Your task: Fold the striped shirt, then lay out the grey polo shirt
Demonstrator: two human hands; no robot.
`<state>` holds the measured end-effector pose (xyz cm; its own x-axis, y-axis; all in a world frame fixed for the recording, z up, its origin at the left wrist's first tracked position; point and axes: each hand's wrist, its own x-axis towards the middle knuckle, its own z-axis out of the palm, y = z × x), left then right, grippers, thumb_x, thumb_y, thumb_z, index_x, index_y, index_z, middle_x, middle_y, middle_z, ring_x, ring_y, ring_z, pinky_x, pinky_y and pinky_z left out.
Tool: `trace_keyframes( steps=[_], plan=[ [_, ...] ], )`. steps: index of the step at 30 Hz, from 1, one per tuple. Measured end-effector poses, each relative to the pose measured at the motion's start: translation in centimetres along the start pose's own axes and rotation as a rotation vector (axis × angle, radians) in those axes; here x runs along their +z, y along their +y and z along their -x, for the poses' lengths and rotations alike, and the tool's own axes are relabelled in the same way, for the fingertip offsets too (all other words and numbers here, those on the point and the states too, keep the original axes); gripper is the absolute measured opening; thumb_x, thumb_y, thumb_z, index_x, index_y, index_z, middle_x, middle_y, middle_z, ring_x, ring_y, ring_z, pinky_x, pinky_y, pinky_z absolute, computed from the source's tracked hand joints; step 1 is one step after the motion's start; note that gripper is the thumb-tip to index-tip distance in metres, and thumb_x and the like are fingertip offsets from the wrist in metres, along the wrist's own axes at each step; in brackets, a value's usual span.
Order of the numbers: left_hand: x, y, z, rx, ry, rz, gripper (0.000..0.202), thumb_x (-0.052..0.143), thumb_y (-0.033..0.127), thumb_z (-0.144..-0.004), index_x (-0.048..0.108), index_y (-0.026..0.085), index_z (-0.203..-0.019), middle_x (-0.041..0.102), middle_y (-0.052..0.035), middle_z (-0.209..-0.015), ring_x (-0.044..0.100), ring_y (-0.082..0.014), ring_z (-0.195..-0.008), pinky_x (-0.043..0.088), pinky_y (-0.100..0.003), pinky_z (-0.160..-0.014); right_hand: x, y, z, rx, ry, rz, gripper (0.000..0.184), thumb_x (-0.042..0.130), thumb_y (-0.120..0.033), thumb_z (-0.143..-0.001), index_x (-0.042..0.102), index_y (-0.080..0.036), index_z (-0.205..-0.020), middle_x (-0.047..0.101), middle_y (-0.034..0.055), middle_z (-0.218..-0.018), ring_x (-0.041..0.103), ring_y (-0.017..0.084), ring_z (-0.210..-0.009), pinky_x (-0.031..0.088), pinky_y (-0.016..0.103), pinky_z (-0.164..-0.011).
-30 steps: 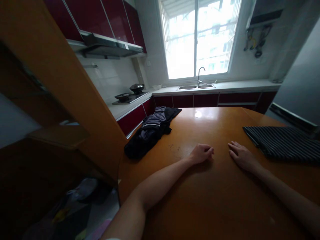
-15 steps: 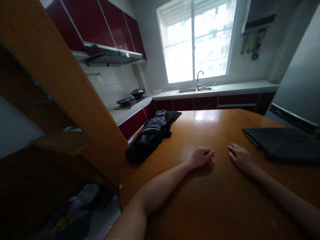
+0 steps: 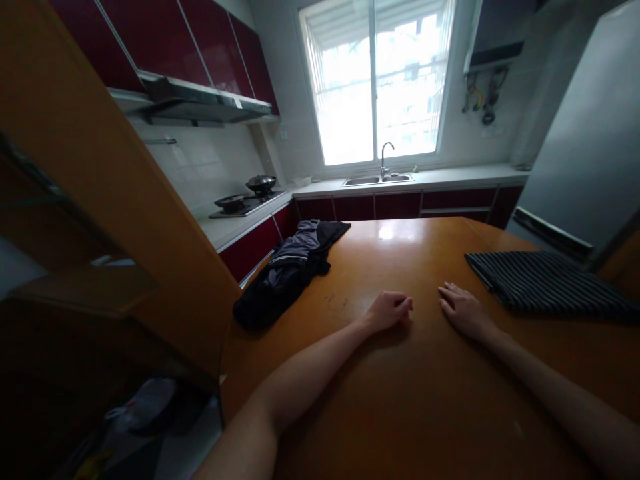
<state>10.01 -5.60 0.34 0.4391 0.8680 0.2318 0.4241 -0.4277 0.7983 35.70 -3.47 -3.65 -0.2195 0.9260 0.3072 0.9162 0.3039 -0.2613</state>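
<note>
My left hand rests on the wooden table with its fingers loosely curled in, and nothing shows in them. Flat on the same tabletop, my right hand lies palm down with its fingers stretched out, holding nothing. A small gap of bare wood separates the two hands. Left of my left hand is a crumpled black and grey garment, bunched along the table's left edge. To the right of my right hand, a dark striped cloth is spread flat, not touched by the hand.
A wooden cabinet frame rises close on the left. Beyond the table are a hob with two pans, a sink under the window, and a fridge at right. Bags lie on the floor at lower left.
My view has turned slightly to the right, so everything sits a little further left in the picture. Both hands, the garment and the striped cloth keep their places on the table.
</note>
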Motion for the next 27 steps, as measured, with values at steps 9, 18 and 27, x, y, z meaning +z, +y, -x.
trace_keyframes(
  steps=[9,18,27],
  plan=[
    [-0.2,-0.1,0.1,0.017,-0.027,-0.094,0.038,0.049,0.04,-0.097,0.076,0.014,-0.088,0.07,-0.0016,-0.07,0.059,-0.0108,-0.062,0.041,-0.02,-0.061,0.8,0.9,-0.2,-0.025,0.032,-0.003,0.05,0.043,-0.037,-0.095,0.064,-0.01,-0.131,0.054,0.0191,-0.146,0.048,0.032,-0.138,0.036,0.045,-0.116],
    [0.0,0.1,0.1,0.049,-0.006,-0.14,0.038,0.047,0.039,-0.097,0.075,0.015,-0.085,0.069,-0.0007,-0.069,0.058,-0.0107,-0.061,0.039,-0.02,-0.059,1.2,-0.5,-1.4,0.026,0.003,0.101,0.05,0.039,-0.037,-0.098,0.059,-0.014,-0.137,0.048,0.0176,-0.152,0.041,0.032,-0.143,0.034,0.051,-0.115],
    [-7.2,-2.8,-0.9,-0.091,0.179,-0.366,0.039,0.047,0.039,-0.099,0.075,0.017,-0.083,0.074,-0.0016,-0.074,0.065,-0.0119,-0.064,0.043,-0.02,-0.06,1.7,-6.3,-5.6,0.103,-0.071,0.051,0.047,0.039,-0.032,-0.099,0.058,-0.012,-0.138,0.046,0.0194,-0.153,0.039,0.032,-0.144,0.029,0.051,-0.117]
  ],
)
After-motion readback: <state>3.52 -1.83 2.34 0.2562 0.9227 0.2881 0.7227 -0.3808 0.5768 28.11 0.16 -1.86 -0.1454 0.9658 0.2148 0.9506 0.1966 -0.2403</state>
